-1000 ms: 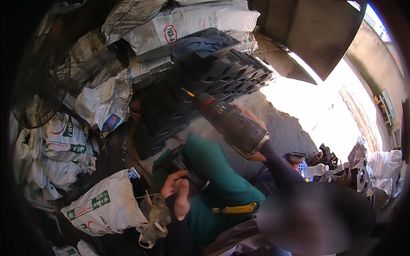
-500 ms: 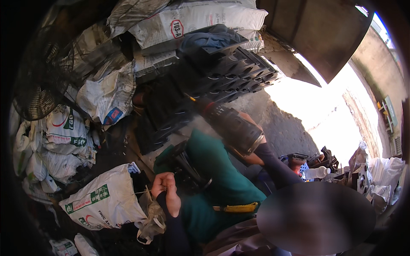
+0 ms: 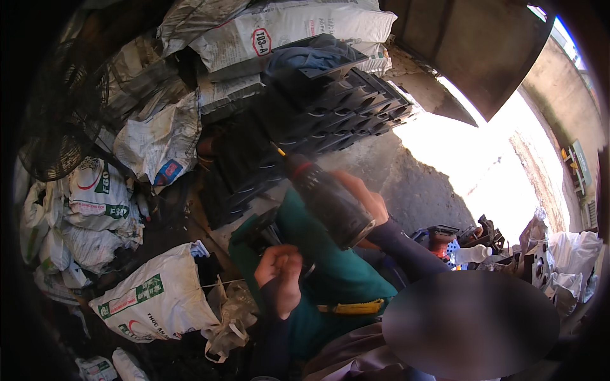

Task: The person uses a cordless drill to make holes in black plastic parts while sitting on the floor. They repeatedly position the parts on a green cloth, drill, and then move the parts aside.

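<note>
A dark cordless drill with a red ring and a yellow-tipped bit is in my right hand, wrapped round it above my green-trousered lap. Its bit points away and to the left, toward the black parts. My left hand is closed in front of the lap, fingers curled together; whatever they pinch, if anything, is too small to make out. Just beyond it a black part rests on my legs, partly hidden by that hand. A yellow-handled tool lies across my lap.
Black moulded parts are stacked ahead, with a blue cloth on top. White sacks lie at the left, near a fan. At the right are a red-and-black tool and a white bottle.
My left hand has moved right, in over the lap and in front of the black part. The drill has swung slightly left and nearer, still in my right hand.
</note>
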Action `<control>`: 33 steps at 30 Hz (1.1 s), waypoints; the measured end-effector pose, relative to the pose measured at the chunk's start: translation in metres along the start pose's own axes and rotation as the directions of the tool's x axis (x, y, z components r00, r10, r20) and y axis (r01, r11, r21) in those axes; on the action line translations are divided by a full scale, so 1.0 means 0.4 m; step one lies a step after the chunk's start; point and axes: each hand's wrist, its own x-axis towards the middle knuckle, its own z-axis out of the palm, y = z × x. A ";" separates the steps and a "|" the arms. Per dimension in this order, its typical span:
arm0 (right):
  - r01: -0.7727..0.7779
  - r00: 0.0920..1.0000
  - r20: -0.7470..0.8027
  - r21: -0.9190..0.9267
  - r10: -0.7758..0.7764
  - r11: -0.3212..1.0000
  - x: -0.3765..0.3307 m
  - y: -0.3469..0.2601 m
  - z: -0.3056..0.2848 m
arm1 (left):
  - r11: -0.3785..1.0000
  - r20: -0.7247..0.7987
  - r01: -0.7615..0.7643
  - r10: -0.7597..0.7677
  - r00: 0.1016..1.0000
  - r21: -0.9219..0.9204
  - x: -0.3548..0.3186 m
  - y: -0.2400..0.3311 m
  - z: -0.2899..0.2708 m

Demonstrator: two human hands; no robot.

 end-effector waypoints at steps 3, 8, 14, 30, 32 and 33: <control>-0.015 0.998 -0.065 0.025 0.017 1.000 -0.005 -0.009 0.009 | 1.000 0.026 0.010 -0.010 1.000 -0.003 0.004 0.006 0.010; 0.058 0.995 -0.088 0.036 -0.055 0.998 -0.004 -0.022 0.021 | 0.998 -0.010 -0.005 0.005 1.000 0.061 0.009 0.026 0.035; 0.068 0.986 -0.153 0.031 -0.062 0.997 -0.012 -0.021 0.057 | 1.000 0.061 0.013 -0.013 0.998 -0.001 0.021 0.051 0.055; -0.104 0.993 -0.049 0.075 0.108 0.992 -0.120 -0.020 0.208 | 0.932 -0.046 -0.003 0.021 0.999 0.363 -0.042 0.053 0.033; -0.147 0.988 -0.026 0.096 0.151 0.984 -0.124 -0.029 0.204 | 0.957 -0.065 0.017 0.002 0.998 0.289 -0.048 0.047 0.031; -0.135 0.991 -0.006 0.106 0.136 0.985 -0.129 -0.034 0.191 | 0.962 -0.052 0.016 -0.002 0.999 0.273 -0.050 0.046 0.027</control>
